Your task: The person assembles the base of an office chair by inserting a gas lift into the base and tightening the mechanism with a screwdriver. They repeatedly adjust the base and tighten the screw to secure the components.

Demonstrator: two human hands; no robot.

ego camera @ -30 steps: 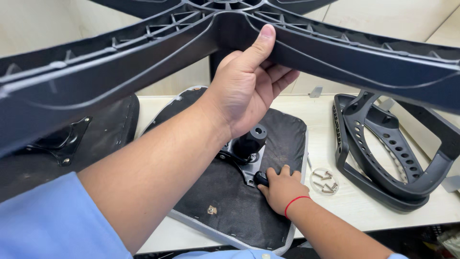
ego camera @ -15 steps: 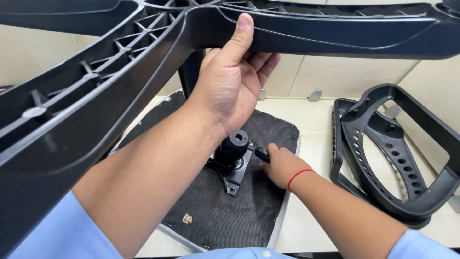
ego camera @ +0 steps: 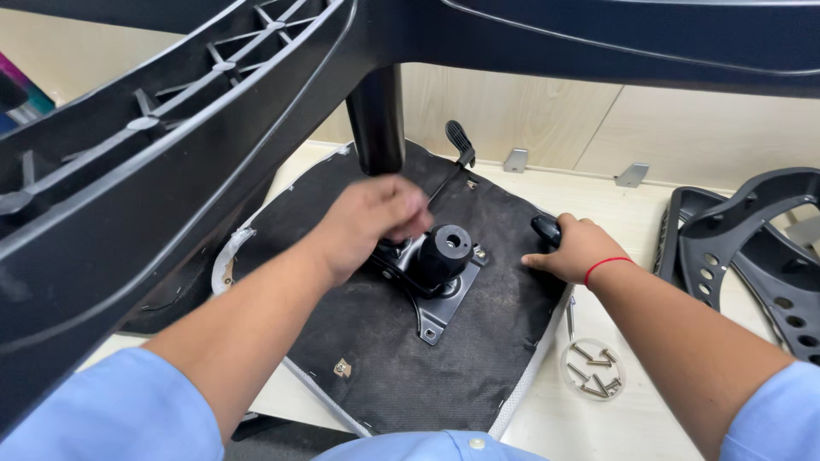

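Black metal seat plate (ego camera: 444, 294), fuzzy fabric underside (ego camera: 401, 367), hands (ego camera: 376, 224) resting.

Light-blue short sleeves, a red string around the right wrist

A pale wooden worktable (ego camera: 649, 213) meets a light wood-panel wall (ego camera: 547, 111); two small metal brackets (ego camera: 515, 160) sit along the wall's base.

Both arms outstretched, left hand (ego camera: 376, 222) blurred, fingers curled; right hand (ego camera: 574, 249) palm-down.
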